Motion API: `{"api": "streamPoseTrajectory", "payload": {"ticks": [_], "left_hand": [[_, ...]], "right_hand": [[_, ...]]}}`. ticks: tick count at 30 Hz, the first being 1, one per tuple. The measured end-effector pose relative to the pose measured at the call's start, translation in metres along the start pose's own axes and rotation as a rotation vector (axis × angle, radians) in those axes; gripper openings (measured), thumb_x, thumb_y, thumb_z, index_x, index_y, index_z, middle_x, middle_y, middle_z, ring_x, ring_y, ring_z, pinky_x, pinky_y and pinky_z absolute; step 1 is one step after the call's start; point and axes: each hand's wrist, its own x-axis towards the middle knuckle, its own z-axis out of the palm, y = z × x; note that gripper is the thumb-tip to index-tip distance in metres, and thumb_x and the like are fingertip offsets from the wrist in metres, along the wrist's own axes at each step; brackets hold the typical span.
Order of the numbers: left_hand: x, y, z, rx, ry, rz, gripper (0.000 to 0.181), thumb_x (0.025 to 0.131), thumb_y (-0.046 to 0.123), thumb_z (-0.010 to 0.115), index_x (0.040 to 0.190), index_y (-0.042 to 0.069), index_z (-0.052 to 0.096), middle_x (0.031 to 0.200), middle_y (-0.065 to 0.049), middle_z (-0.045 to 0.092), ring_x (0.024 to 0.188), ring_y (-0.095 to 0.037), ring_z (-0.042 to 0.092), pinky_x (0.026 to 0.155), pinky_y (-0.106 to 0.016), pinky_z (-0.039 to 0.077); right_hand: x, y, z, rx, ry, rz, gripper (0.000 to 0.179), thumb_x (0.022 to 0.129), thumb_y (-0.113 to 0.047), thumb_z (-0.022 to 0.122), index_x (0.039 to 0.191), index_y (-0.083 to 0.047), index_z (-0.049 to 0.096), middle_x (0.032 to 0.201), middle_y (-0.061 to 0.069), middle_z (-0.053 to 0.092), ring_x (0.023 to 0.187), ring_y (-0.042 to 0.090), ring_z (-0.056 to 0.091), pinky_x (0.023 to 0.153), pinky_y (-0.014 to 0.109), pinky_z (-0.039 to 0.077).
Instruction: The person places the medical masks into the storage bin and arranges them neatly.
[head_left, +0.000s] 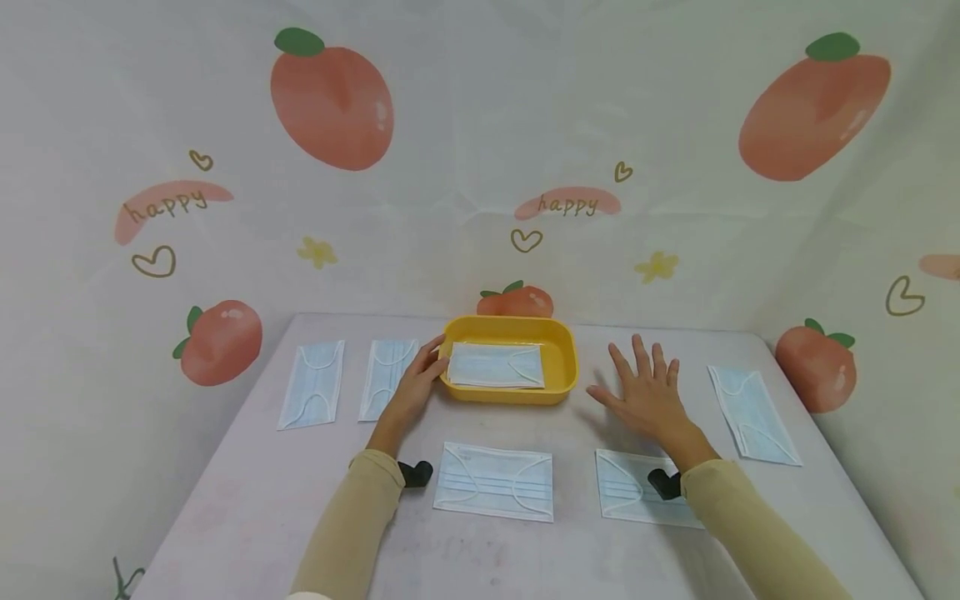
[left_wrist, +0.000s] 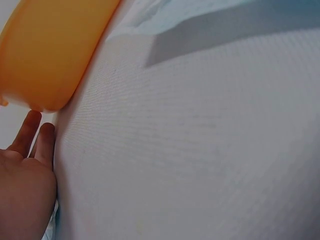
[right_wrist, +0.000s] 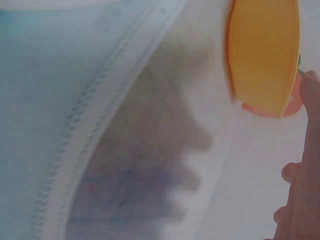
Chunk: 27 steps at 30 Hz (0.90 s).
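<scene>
A yellow plastic tray (head_left: pixel 558 392) stands at the back of the table with at least one light-blue face mask (head_left: pixel 487 365) lying in it. My left hand (head_left: pixel 411 390) touches the tray's left end; in the left wrist view its fairly straight fingers (left_wrist: pixel 45 142) meet the tray's wall (left_wrist: pixel 55 55). To the right of the tray my right hand (head_left: pixel 651 402) hovers with fingers spread, holding nothing. Beneath the right wrist lies another face mask (head_left: pixel 626 487), partly hidden by the forearm. One more mask (head_left: pixel 390 367) lies just beyond the left hand.
A face mask (head_left: pixel 493 482) lies in front of the tray, another (head_left: pixel 311 385) at the far left and one more (head_left: pixel 753 414) at the right edge. Behind the table (head_left: pixel 450 558) hangs a white cloth (head_left: pixel 465 100) printed with fruit.
</scene>
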Motion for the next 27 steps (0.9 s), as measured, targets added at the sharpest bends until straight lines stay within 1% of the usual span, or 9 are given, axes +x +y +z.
{"api": "streamPoseTrajectory", "payload": {"ticks": [4, 9, 14, 20, 25, 27], "left_hand": [[0.000, 0.000, 0.001, 0.000, -0.005, -0.005, 0.048, 0.107, 0.037, 0.050, 0.154, 0.039, 0.038, 0.161, -0.009, 0.040, 0.150, -0.031, 0.038, 0.126, -0.052, 0.031], [0.000, -0.001, 0.001, -0.002, -0.001, -0.007, 0.047, 0.107, 0.037, 0.050, 0.153, 0.040, 0.039, 0.161, -0.008, 0.040, 0.151, -0.030, 0.038, 0.126, -0.052, 0.030], [0.000, 0.000, 0.000, 0.000, 0.001, -0.002, 0.047, 0.107, 0.037, 0.050, 0.153, 0.041, 0.039, 0.162, -0.008, 0.040, 0.152, -0.030, 0.036, 0.126, -0.052, 0.029], [0.000, 0.001, -0.001, 0.002, 0.002, -0.019, 0.048, 0.107, 0.039, 0.050, 0.153, 0.043, 0.038, 0.163, -0.007, 0.037, 0.153, -0.030, 0.034, 0.127, -0.052, 0.027], [-0.001, 0.000, 0.000, -0.005, 0.002, -0.011, 0.048, 0.106, 0.039, 0.051, 0.153, 0.041, 0.039, 0.162, -0.008, 0.039, 0.152, -0.030, 0.036, 0.127, -0.052, 0.029], [-0.001, 0.000, 0.000, -0.005, 0.002, -0.003, 0.049, 0.107, 0.038, 0.051, 0.154, 0.040, 0.039, 0.162, -0.009, 0.040, 0.152, -0.031, 0.036, 0.126, -0.052, 0.029]], "right_hand": [[-0.008, 0.014, 0.004, 0.014, -0.007, 0.038, 0.099, 0.092, -0.076, 0.045, 0.164, -0.014, 0.016, 0.170, 0.026, -0.008, 0.152, 0.059, -0.009, 0.117, 0.078, -0.012], [-0.017, 0.030, 0.006, 0.024, 0.002, 0.057, 0.099, 0.093, -0.076, 0.045, 0.164, -0.013, 0.016, 0.169, 0.027, -0.008, 0.151, 0.061, -0.008, 0.116, 0.079, -0.012], [-0.023, 0.046, 0.003, 0.019, 0.033, 0.059, 0.099, 0.093, -0.076, 0.045, 0.163, -0.010, 0.018, 0.168, 0.031, -0.004, 0.150, 0.064, -0.004, 0.114, 0.082, -0.010], [-0.031, 0.061, -0.003, 0.014, 0.053, 0.078, 0.099, 0.094, -0.075, 0.044, 0.161, -0.007, 0.020, 0.166, 0.036, 0.000, 0.148, 0.067, -0.001, 0.112, 0.084, -0.007], [-0.038, 0.076, -0.003, 0.015, 0.065, 0.095, 0.098, 0.094, -0.075, 0.043, 0.161, -0.006, 0.019, 0.164, 0.039, 0.003, 0.146, 0.069, 0.000, 0.110, 0.086, -0.005], [-0.041, 0.081, -0.003, 0.021, 0.062, 0.107, 0.099, 0.094, -0.075, 0.043, 0.161, -0.007, 0.018, 0.164, 0.039, 0.002, 0.145, 0.070, 0.000, 0.110, 0.086, -0.005]]}}
